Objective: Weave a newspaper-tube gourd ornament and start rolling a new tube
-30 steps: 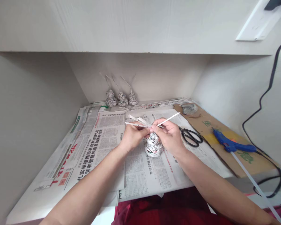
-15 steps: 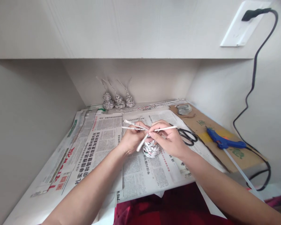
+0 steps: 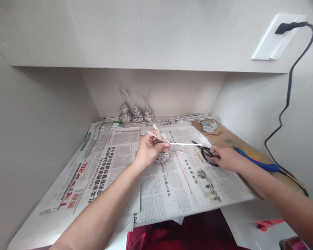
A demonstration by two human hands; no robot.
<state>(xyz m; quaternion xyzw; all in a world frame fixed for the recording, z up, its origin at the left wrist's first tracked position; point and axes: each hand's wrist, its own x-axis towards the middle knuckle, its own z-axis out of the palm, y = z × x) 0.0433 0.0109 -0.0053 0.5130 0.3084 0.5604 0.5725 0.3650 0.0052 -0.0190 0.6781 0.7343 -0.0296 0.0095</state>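
My left hand (image 3: 148, 149) is closed around the top of a small woven paper piece (image 3: 163, 157), gripping its rolled-paper strips. Some strips stick up past the fingers, and one long white strip (image 3: 186, 144) points right toward the scissors. The piece's upper part is mostly hidden by the hand. Over on the right, my right hand (image 3: 225, 157) has its fingers closed on the handles of black scissors (image 3: 208, 156), which lie on the newspaper (image 3: 156, 194).
Several gourd-shaped woven paper pieces (image 3: 137, 114) stand by the back wall, beside long paper sticks (image 3: 174, 119). A blue glue gun (image 3: 258, 162) lies on cardboard (image 3: 224, 139) at right, near a grey-white lump (image 3: 208, 125). A black cord (image 3: 289, 90) hangs from the wall socket (image 3: 279, 38).
My right hand has left the woven piece and moved right onto the scissors. My left hand still holds the piece. The view has shifted slightly.
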